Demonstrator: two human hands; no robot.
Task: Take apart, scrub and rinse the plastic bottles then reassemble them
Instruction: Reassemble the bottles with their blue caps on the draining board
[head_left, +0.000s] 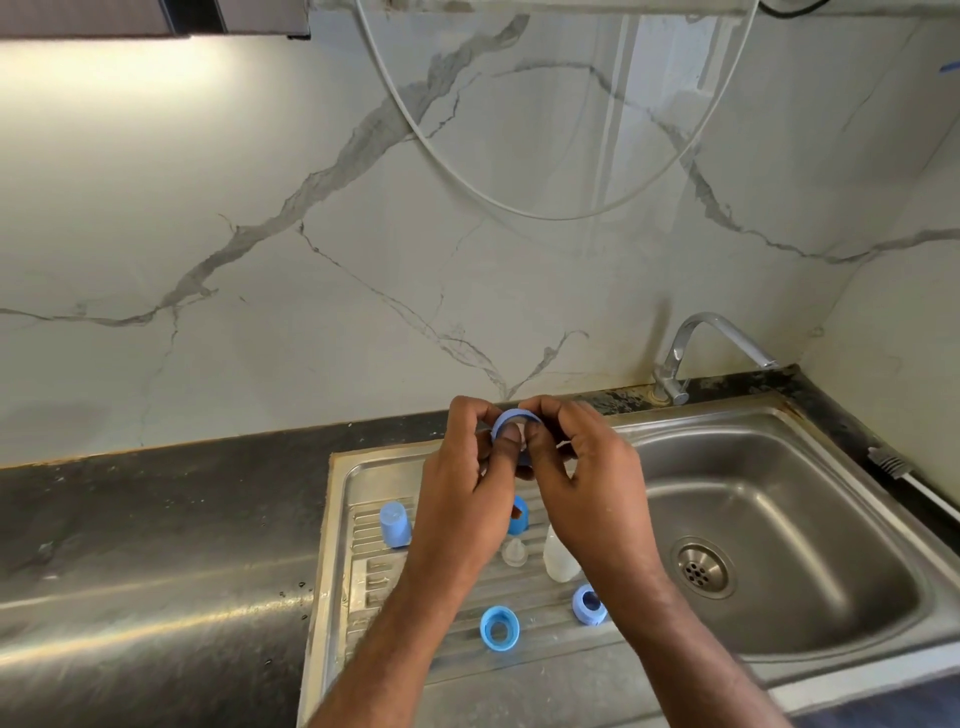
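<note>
Both hands hold a blue plastic collar ring above the steel drainboard. My left hand grips its left side with the thumb pressed into the opening. My right hand pinches its right side. Below them on the drainboard lie a pale blue cap, a clear teat, a clear bottle, a blue ring and a lilac-blue ring. Another blue part is partly hidden behind my left hand.
The sink basin with its drain lies to the right, under a chrome tap. A bottle brush rests on the right counter edge. Dark stone counter stretches to the left. A white cable hangs on the marble wall.
</note>
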